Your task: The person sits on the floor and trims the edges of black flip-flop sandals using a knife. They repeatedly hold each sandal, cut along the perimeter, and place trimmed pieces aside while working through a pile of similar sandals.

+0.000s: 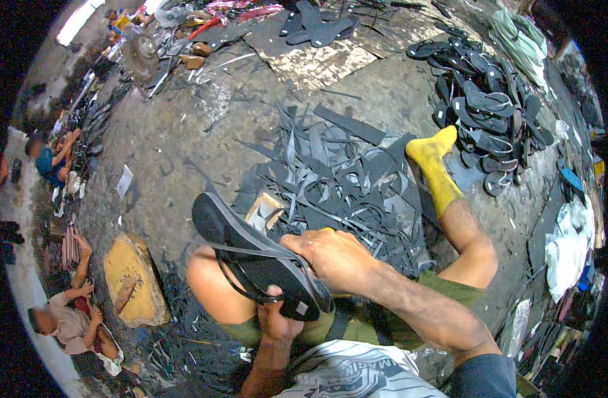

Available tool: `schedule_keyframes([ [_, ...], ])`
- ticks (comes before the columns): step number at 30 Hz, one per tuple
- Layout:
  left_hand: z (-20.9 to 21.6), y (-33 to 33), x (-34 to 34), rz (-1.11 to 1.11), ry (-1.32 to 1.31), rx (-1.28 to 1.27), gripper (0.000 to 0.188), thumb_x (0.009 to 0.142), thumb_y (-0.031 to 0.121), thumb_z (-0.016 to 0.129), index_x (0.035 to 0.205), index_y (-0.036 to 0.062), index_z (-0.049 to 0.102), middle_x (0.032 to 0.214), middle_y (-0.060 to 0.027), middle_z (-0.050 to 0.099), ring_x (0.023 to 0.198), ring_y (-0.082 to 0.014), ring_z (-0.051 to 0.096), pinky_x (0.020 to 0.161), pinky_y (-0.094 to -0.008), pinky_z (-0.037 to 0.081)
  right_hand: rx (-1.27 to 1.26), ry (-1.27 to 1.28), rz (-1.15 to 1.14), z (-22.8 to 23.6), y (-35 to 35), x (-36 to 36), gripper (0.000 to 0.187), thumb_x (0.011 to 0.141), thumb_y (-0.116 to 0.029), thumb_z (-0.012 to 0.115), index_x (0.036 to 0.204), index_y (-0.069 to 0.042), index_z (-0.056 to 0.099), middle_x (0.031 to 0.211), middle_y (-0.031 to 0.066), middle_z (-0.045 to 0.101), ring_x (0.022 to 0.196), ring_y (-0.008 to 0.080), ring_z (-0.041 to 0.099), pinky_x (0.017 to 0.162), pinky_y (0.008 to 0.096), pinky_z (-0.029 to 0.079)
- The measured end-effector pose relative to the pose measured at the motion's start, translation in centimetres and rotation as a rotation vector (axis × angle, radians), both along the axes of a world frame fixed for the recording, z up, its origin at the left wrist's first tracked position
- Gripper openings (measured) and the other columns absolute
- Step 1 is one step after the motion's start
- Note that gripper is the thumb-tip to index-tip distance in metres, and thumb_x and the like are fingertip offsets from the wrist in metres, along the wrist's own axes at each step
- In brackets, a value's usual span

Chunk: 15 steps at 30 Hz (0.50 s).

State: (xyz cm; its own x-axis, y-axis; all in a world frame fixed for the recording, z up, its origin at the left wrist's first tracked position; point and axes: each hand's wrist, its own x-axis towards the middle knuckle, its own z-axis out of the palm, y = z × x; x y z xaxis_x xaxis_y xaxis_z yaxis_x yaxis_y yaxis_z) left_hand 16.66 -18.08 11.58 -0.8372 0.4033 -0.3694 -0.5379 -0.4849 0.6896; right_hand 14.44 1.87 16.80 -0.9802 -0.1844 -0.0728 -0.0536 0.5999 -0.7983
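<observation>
A black flip-flop [244, 242] lies tilted above my lap, one rounded end at the upper left and a small pale label near the other. My left hand [277, 320] grips it from the near side, thumb by the glossy black strap [241, 282]. Closed against the far edge of the sole is my right hand [337, 259]. A bit of yellow shows at its knuckles; what it holds is mostly hidden. A thin grey rubber strip [254, 250] crosses the flip-flop toward that hand. Dark rubber offcuts [343, 179] lie heaped beyond my hands.
A pile of black flip-flops [483, 113] stands at the far right, near my yellow-socked foot [436, 146]. A worn yellow block [135, 282] is at the left. Two people [71, 325] sit farther left. Dark sheets and soles [317, 30] lie at the back.
</observation>
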Motion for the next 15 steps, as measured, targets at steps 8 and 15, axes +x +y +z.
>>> schedule_keyframes([
  [8, -2.7, -1.2, 0.6, 0.081, -0.218, 0.122, 0.043, 0.09, 0.025, 0.066, 0.128, 0.0076, 0.056, 0.115, -0.0074, 0.066, 0.103, -0.0265, 0.067, 0.093, -0.0438, 0.056, 0.057, 0.224, -0.122, -3.2, -3.4, -7.0, 0.023, 0.092, -0.012, 0.052, 0.116, -0.012, 0.052, 0.106, 0.024, 0.062, 0.091, 0.0461, 0.07, 0.071, 0.056, 0.056],
  [15, -2.1, -1.7, 3.4, -0.065, -0.264, -0.065, 0.047, 0.08, 0.014, 0.077, 0.123, 0.0111, 0.058, 0.11, -0.0056, 0.064, 0.103, -0.0256, 0.064, 0.093, -0.0448, 0.054, 0.09, 0.382, -0.299, -1.1, -0.1, -16.3, 0.03, 0.085, -0.018, 0.063, 0.113, -0.008, 0.055, 0.095, 0.0209, 0.069, 0.092, 0.0416, 0.068, 0.073, 0.052, 0.056],
])
